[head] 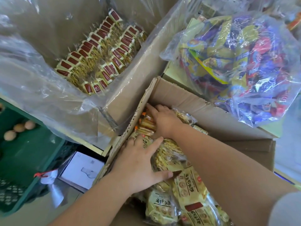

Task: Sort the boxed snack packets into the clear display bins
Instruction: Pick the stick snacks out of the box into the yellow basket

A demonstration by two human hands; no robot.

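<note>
An open cardboard box [187, 97] at the centre holds several clear snack packets of yellow biscuits [189, 188]. My left hand [138, 168] lies over a stack of these packets, thumb stretched to the right and fingers curled round the stack's left side against the box wall. My right hand [162, 119] reaches deeper into the box and presses on packets [146, 126] at its far left corner, fingers spread. At the upper left a larger box lined with clear plastic [48, 82] holds rows of the same kind of packets with red labels [97, 51].
A clear bag full of colourful wrapped sweets [241, 62] sits at the upper right on another box. A green crate [24, 160] with eggs [19, 128] stands at the left. A white carton [81, 170] lies below between crate and box.
</note>
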